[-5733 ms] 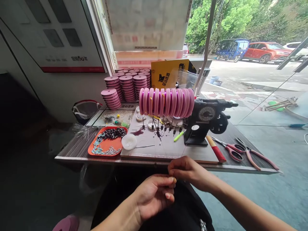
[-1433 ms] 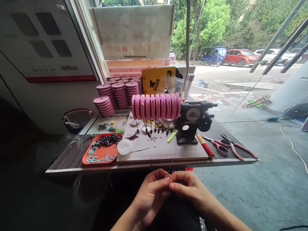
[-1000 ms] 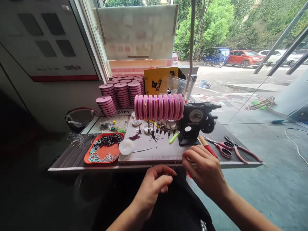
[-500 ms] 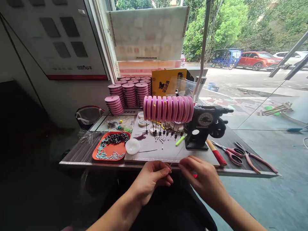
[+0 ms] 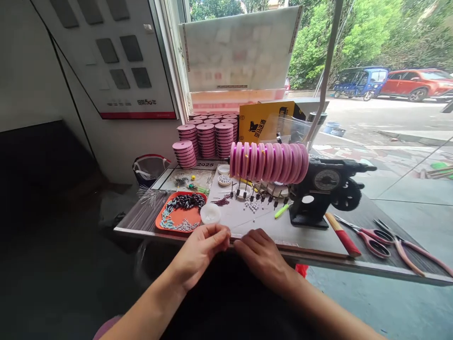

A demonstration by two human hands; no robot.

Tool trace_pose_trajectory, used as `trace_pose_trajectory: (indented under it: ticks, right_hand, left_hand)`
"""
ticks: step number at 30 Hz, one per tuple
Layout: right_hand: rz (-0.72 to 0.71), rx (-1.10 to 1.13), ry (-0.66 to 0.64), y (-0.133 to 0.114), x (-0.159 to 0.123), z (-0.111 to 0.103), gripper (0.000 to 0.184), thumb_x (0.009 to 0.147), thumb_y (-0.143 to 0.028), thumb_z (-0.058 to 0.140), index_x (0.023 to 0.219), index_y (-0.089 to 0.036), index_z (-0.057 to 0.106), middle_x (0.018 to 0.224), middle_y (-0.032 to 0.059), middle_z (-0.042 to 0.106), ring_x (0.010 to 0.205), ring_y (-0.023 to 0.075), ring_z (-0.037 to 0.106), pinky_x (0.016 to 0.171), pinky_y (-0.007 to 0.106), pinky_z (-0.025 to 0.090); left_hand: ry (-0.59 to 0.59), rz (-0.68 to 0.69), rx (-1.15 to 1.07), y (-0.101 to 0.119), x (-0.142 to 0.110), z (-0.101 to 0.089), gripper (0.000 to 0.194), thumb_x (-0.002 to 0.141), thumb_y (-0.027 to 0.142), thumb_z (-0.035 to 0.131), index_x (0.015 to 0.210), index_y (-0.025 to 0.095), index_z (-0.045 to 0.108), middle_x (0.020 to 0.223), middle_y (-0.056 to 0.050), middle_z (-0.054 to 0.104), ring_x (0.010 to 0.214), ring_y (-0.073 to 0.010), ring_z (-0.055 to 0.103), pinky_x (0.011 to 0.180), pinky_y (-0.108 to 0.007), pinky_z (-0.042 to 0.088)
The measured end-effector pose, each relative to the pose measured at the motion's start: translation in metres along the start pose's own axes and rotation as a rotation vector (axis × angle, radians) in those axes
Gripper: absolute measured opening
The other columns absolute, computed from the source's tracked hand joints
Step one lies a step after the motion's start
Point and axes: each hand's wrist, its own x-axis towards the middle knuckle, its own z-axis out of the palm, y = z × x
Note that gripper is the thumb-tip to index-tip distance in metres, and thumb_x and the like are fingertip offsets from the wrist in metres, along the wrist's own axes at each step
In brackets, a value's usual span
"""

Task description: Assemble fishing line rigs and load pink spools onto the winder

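My left hand (image 5: 207, 250) is closed in a pinch at the table's front edge, just before a small round white dish (image 5: 211, 214). What its fingertips hold is too fine to make out. Close to its right, my right hand (image 5: 260, 255) has its fingers curled together at the near edge of the pale work board (image 5: 311, 241); anything inside them is hidden. Small white beads (image 5: 252, 206) lie loose on the board beyond the hands. To the left, an orange tray (image 5: 158, 219) holds dark, turquoise and silvery small parts.
Pink spools (image 5: 269, 163) sit in a row on a black winding machine (image 5: 311, 208). More pink spools (image 5: 206, 137) are stacked behind. On the right lie a red-and-wood handle (image 5: 343, 236), scissors (image 5: 375, 241) and pliers (image 5: 406, 252). A green marker-like stick (image 5: 282, 211) lies near the machine.
The view has turned left, shifting the table rightward in the picture. My hands have moved left along the table edge toward the white dish. The thin strand seen between them earlier is no longer clear.
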Motion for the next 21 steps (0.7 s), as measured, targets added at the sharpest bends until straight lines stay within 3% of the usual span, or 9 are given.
trace_pose_trajectory:
  ticks: [3,6,9,14,18,21]
  right_hand:
    - [0.034,0.077,0.105,0.004,-0.012,-0.004,0.027,0.092,-0.010,0.036,0.076,-0.015,0.057,0.065,0.0033,0.054,0.063,0.0173,0.044,0.061,0.030,0.032]
    - [0.060,0.132,0.153,0.001,-0.013,-0.004,0.028,0.092,-0.012,0.037,0.074,-0.014,0.058,0.063,0.0034,0.054,0.061,0.0171,0.045,0.059,0.029,0.032]
    - [0.104,0.170,0.167,-0.008,-0.012,-0.002,0.025,0.092,-0.012,0.039,0.078,-0.014,0.060,0.064,0.0029,0.055,0.060,0.0162,0.047,0.059,0.028,0.033]
    - [0.168,-0.048,0.116,-0.027,-0.007,0.013,0.019,0.088,-0.011,0.043,0.097,-0.012,0.060,0.072,0.0057,0.058,0.066,0.0213,0.050,0.063,0.032,0.032]
    - [0.176,-0.034,0.142,-0.029,-0.003,0.024,0.022,0.088,-0.006,0.038,0.086,-0.013,0.060,0.066,0.0052,0.055,0.063,0.0211,0.048,0.061,0.033,0.031]
    - [0.147,0.012,0.162,-0.024,-0.006,0.018,0.028,0.090,-0.008,0.035,0.072,-0.016,0.055,0.060,0.0026,0.052,0.058,0.0185,0.047,0.059,0.031,0.032]
  left_hand:
    - [0.045,-0.059,-0.225,-0.014,0.007,-0.001,0.014,0.066,0.022,0.071,0.068,0.011,0.063,0.068,0.000,0.054,0.060,-0.0065,0.046,0.060,-0.019,0.038]
    - [0.059,-0.073,-0.293,-0.021,0.009,-0.001,0.015,0.066,0.023,0.072,0.070,0.011,0.063,0.069,0.000,0.055,0.060,-0.0066,0.047,0.061,-0.019,0.039]
    - [0.050,-0.040,-0.242,-0.018,0.009,0.000,0.016,0.065,0.022,0.073,0.067,0.010,0.062,0.066,0.001,0.054,0.058,-0.0058,0.045,0.059,-0.019,0.037]
    - [0.036,0.003,-0.154,-0.006,0.009,-0.001,0.015,0.067,0.022,0.071,0.066,0.011,0.061,0.064,0.002,0.052,0.055,-0.0046,0.041,0.058,-0.019,0.036]
    - [0.053,0.036,-0.078,0.000,0.010,-0.002,0.015,0.067,0.023,0.070,0.069,0.011,0.063,0.068,0.001,0.054,0.056,-0.0045,0.041,0.058,-0.019,0.035]
    - [0.064,0.060,-0.058,0.000,0.012,-0.004,0.014,0.067,0.022,0.070,0.067,0.010,0.063,0.066,0.001,0.054,0.056,-0.0046,0.041,0.057,-0.018,0.034]
